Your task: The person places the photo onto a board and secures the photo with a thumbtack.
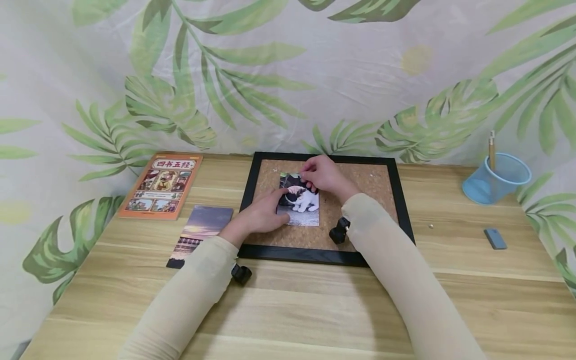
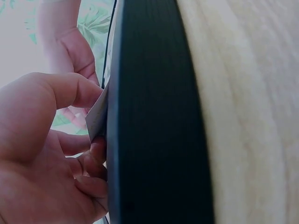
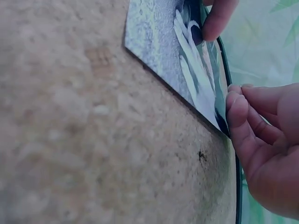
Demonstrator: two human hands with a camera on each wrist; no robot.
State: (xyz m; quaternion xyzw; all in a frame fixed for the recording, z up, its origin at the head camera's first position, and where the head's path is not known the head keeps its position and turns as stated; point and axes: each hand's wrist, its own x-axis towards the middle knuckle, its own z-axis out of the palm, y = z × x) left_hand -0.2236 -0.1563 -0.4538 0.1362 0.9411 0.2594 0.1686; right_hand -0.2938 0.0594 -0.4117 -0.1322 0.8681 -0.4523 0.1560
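Cat photo (image 1: 305, 204) lies on cork board (image 1: 374, 177), just toward 9 o'clock of board's middle. Left hand (image 1: 265, 214) holds photo's 9 o'clock edge between thumb and fingers, one corner raised. Right hand (image 1: 327, 175) at photo's 1 o'clock corner, fingertips pressed together; can't tell if anything's between them. Sunset photo (image 1: 204, 225) on table (image 1: 292, 310), between 8 and 9 o'clock from cat photo; book (image 1: 161, 192) at 9. Blue cup (image 1: 478, 187) with pencil (image 1: 492, 155) at board's 3 o'clock; small block (image 1: 495, 239) at cup's 6.

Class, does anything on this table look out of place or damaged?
A dark blemish stands out on the tan corkboard beside the photo; right of the board, a tiny shiny bit lies alone on the table, too small to identify.
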